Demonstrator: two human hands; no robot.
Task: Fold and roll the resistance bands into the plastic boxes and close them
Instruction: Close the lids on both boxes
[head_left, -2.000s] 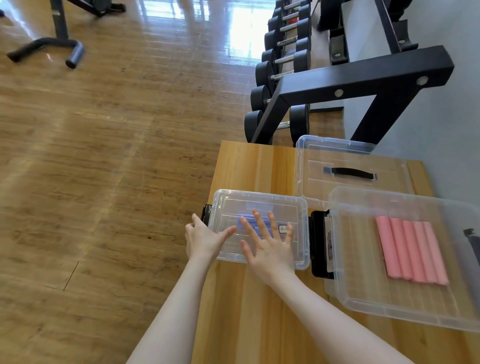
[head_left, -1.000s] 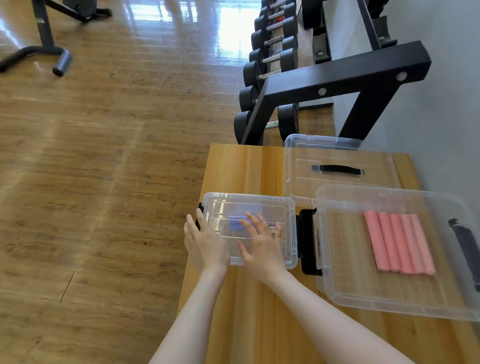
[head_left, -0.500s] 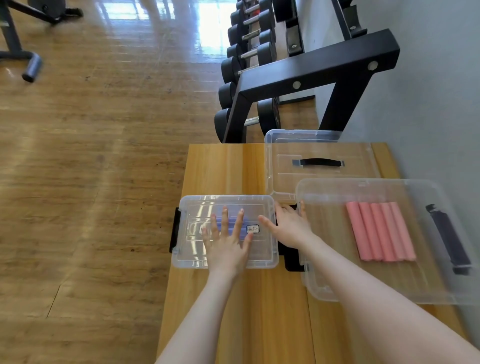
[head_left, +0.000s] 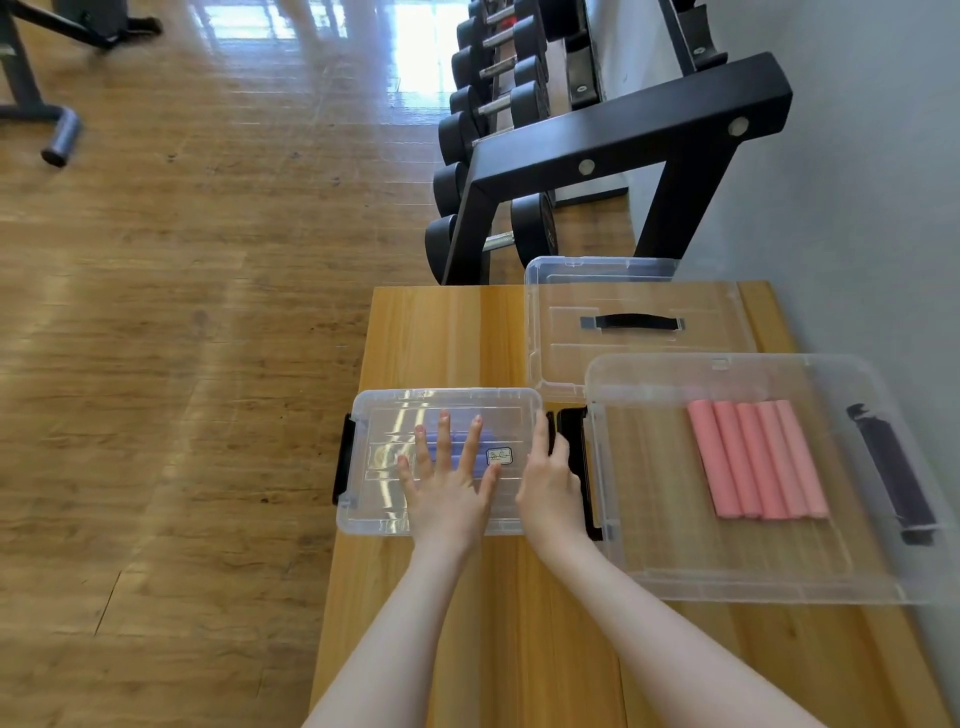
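A small clear plastic box (head_left: 379, 499) with its lid on sits at the left side of the wooden table (head_left: 467, 613); a purple band shows dimly through the lid. My left hand (head_left: 449, 486) presses flat on that lid with fingers spread. My right hand (head_left: 548, 480) rests at the box's right end, its fingers against the black latch (head_left: 574, 447) there. To the right stands a large open clear box (head_left: 727, 577) holding a pink rolled band (head_left: 753, 460). Its loose lid (head_left: 639, 291) with a black handle lies behind it.
A black latch (head_left: 344, 460) shows on the small box's left end. A black dumbbell rack (head_left: 613, 135) with several dumbbells stands just beyond the table. A grey wall runs along the right. Wooden floor lies to the left, with a black machine base (head_left: 47, 109) far off.
My left hand moved from the box's left end onto the lid's middle. My right hand left the lid and went to the latch at the right end. The view shifted right.
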